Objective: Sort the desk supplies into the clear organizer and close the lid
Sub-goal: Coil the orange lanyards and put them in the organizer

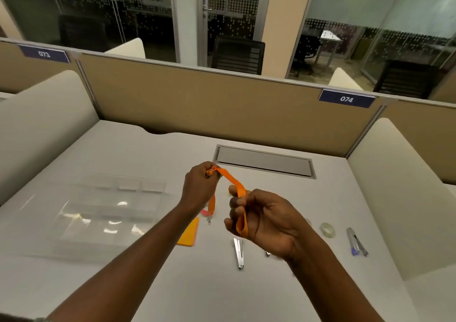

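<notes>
An orange lanyard (233, 182) stretches between both hands above the desk. My left hand (198, 187) pinches its metal clip end. My right hand (261, 219) has the strap looped around its fingers. The clear organizer (98, 219) lies open on the left of the desk, its lid (128, 184) folded back. An orange sticky-note pad (190, 235) sits beside it, partly hidden by my left forearm. A metal clip (238, 252) lies under my right hand. A roll of clear tape (327, 229) and pens (356, 241) rest to the right.
A grey cable hatch (264, 161) is set in the desk's back. Tan partition panels (197, 104) and cream side dividers (404, 188) enclose the desk. A pink lanyard end (206, 212) hangs below my left hand.
</notes>
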### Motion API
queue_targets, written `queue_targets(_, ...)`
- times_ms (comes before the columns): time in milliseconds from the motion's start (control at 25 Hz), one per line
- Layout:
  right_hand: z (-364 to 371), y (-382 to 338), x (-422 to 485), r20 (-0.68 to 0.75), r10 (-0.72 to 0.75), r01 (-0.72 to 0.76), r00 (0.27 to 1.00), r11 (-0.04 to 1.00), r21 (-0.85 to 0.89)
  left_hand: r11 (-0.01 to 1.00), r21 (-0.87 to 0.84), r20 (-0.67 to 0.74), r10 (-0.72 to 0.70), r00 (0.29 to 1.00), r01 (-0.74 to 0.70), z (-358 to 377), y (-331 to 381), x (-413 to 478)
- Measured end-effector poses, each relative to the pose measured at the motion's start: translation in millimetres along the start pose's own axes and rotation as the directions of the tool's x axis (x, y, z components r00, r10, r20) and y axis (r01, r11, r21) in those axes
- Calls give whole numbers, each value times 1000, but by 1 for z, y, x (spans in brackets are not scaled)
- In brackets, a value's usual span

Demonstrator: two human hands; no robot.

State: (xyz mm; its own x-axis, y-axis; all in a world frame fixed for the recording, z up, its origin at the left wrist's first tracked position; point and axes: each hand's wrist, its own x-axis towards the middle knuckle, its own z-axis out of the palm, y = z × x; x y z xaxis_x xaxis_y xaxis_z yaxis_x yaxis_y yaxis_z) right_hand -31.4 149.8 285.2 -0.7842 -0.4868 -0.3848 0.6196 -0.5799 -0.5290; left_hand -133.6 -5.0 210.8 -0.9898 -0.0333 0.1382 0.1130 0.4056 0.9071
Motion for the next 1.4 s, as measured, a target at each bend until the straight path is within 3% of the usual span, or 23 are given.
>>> queue_targets(80, 17, -5, 15, -16, -179, 179, 984, 984, -13, 1000, 11, 141, -15, 990, 13, -9, -11, -3)
queue_targets(160, 26, -14, 39, -59, -475, 459, 878, 870, -182, 999, -3, 335, -46, 941, 50, -17, -18, -9)
queue_targets(200, 28, -18, 52, -41, -641, 579, 767, 718, -386, 996, -23, 431, -65, 900, 83, -20, -20, -13)
queue_targets(240, 26, -22, 64, 27, -781, 620, 624, 473, -625, 992, -39, 514, -83, 854, 120, -23, -22, -18)
queue_targets(280, 19, -25, 75, 158, -861, 557, 484, 164, -814, 987, -49, 576, -96, 811, 152, -27, -23, -21)
queue_targets(320, 10, -28, 84, 323, -854, 426, 408, -135, -895, 984, -54, 618, -101, 779, 171, -31, -24, -24)
queue_targets(360, -2, -30, 91, 471, -779, 282, 414, -383, -880, 982, -58, 644, -103, 758, 182, -37, -24, -24)
queue_targets(400, -12, -32, 95, 566, -661, 165, 493, -567, -807, 980, -64, 656, -101, 748, 189, -44, -24, -24)
queue_targets(480, -28, -31, 98, 534, -404, 66, 743, -750, -659, 979, -76, 642, -99, 760, 191, -57, -21, -21)
queue_targets(560, -39, -29, 94, 361, -228, 71, 904, -754, -653, 990, -39, 573, -92, 814, 139, -69, -17, -15)
queue_targets(640, -42, -28, 87, 232, -148, 79, 961, -660, -748, 997, 14, 482, -75, 873, 78, -77, -13, -10)
queue_targets(680, -42, -28, 82, 201, -127, 95, 971, -565, -820, 998, 36, 447, -62, 892, 51, -80, -12, -7)
queue_targets(720, -40, -29, 76, 185, -103, 124, 977, -427, -896, 998, 52, 426, -49, 904, 30, -83, -11, -5)
queue_targets(800, -33, -30, 62, 185, -17, 184, 983, -46, -982, 998, 54, 417, -39, 908, 18, -83, -11, -4)
queue_targets(920, -19, -29, 45, 275, 81, 209, 958, 455, -865, 998, 32, 441, -58, 896, 49, -75, -10, -5)
queue_targets(1000, -12, -28, 39, 371, 35, 259, 928, 653, -712, 996, -16, 499, -65, 864, 85, -65, -11, -10)
queue_targets(1080, -8, -27, 39, 405, -112, 340, 907, 762, -551, 985, -80, 623, -70, 779, 152, -53, -14, -20)
queue_targets(1160, -8, -29, 43, 323, -315, 444, 893, 741, -504, 972, -115, 766, -45, 642, 204, -37, -15, -34)
queue_targets(1200, -10, -30, 45, 266, -418, 490, 869, 645, -586, 964, -126, 816, -34, 577, 235, -29, -14, -41)
queue_targets(1240, -13, -30, 48, 236, -519, 503, 822, 467, -727, 955, -137, 841, -27, 540, 262, -23, -12, -47)
queue_targets(1320, -27, -27, 50, 324, -571, 381, 754, -21, -924, 949, -149, 831, -32, 555, 278, -18, -9, -51)
queue_targets(1360, -34, -24, 50, 378, -489, 306, 787, -222, -926, 952, -152, 804, -37, 594, 266, -18, -8, -51)
queue_targets(1400, -42, -22, 49, 386, -384, 255, 839, -350, -901, 957, -153, 765, -43, 643, 246, -20, -8, -50)
